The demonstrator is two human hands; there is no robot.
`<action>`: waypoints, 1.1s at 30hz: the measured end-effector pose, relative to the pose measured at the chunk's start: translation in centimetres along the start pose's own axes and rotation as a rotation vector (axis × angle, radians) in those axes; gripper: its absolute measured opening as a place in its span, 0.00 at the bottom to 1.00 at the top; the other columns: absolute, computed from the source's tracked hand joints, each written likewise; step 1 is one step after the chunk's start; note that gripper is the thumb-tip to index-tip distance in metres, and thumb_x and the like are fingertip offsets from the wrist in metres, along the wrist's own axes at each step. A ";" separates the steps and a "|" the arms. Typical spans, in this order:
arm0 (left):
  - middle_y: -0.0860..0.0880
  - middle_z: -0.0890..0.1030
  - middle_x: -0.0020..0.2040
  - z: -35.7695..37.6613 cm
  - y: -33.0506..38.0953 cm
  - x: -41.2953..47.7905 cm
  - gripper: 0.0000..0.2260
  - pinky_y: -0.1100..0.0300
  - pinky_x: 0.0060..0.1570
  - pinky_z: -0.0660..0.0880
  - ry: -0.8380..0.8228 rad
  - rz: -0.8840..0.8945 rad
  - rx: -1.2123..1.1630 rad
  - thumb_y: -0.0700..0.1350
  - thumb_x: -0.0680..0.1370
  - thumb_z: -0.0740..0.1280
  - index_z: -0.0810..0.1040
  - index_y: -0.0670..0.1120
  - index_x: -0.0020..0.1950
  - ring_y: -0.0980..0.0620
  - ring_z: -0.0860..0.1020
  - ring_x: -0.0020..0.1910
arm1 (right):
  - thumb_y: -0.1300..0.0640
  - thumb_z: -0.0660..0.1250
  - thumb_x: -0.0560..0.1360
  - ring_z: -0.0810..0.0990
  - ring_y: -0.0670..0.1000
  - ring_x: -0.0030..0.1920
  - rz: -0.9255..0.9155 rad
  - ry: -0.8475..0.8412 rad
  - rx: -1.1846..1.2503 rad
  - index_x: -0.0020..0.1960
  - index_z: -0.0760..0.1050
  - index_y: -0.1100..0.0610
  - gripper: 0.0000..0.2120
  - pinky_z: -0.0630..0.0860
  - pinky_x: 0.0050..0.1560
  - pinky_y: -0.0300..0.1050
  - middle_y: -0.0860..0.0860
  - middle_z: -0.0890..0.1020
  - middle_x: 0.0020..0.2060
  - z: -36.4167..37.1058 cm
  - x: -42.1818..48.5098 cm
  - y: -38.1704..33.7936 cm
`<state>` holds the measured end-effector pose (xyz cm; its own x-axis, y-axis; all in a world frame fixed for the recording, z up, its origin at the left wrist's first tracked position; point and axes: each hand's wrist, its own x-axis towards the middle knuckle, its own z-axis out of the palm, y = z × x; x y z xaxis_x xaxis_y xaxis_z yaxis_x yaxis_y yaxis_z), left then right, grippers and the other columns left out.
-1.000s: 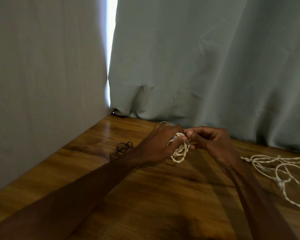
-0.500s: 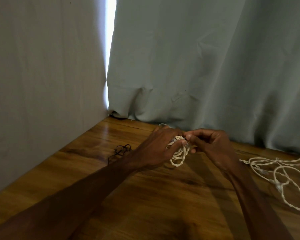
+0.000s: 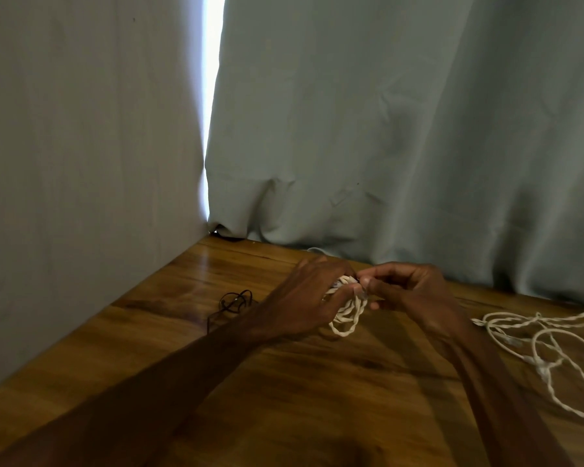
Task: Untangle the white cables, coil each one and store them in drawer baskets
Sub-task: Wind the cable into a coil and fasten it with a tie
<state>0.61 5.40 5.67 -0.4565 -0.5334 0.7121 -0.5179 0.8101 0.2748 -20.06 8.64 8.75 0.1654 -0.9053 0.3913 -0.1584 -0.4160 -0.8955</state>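
A small coil of twisted white cable hangs just above the wooden table, its loops drooping below my fingers. My left hand grips the coil from the left, fingers curled round its top. My right hand pinches the cable's end at the top of the coil, thumb and fingertips meeting my left fingers. A loose tangle of white cable lies spread on the table at the right, running out of view. No drawer baskets are in view.
A thin black cable lies in small loops on the table left of my hands, partly behind my left forearm. A pale wall bounds the table on the left, and a grey-green curtain hangs along its far edge.
Both hands stay together on the coil, shifting only slightly; the view has dipped a little. The loose tangle on the right has not moved.
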 end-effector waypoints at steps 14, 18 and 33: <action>0.55 0.81 0.53 0.1 0.2 -0.3 0.11 0.53 0.58 0.65 -0.157 0.025 0.085 0.52 0.83 0.60 0.79 0.51 0.59 0.58 0.72 0.52 | 0.61 0.78 0.66 0.88 0.56 0.50 0.197 -0.088 0.003 0.51 0.85 0.65 0.15 0.85 0.45 0.45 0.60 0.88 0.47 -1.2 -0.7 -0.4; 0.55 0.81 0.54 0.0 0.3 -0.3 0.13 0.52 0.60 0.66 -0.186 0.033 0.097 0.53 0.82 0.59 0.79 0.51 0.59 0.56 0.73 0.54 | 0.63 0.78 0.66 0.88 0.54 0.46 0.252 -0.089 0.043 0.50 0.85 0.67 0.14 0.83 0.40 0.39 0.62 0.88 0.46 -1.2 -0.6 -0.2; 0.54 0.81 0.59 -0.1 0.3 -0.5 0.20 0.54 0.62 0.64 -0.289 0.025 0.151 0.58 0.83 0.54 0.77 0.50 0.66 0.56 0.73 0.58 | 0.67 0.77 0.65 0.88 0.58 0.46 0.356 -0.095 0.149 0.49 0.84 0.69 0.13 0.85 0.42 0.43 0.65 0.86 0.47 -0.8 -0.5 0.3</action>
<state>0.73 5.91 5.47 -0.6461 -0.5780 0.4984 -0.5954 0.7903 0.1447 -21.00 8.94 8.46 0.2164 -0.9757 0.0352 -0.0804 -0.0538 -0.9953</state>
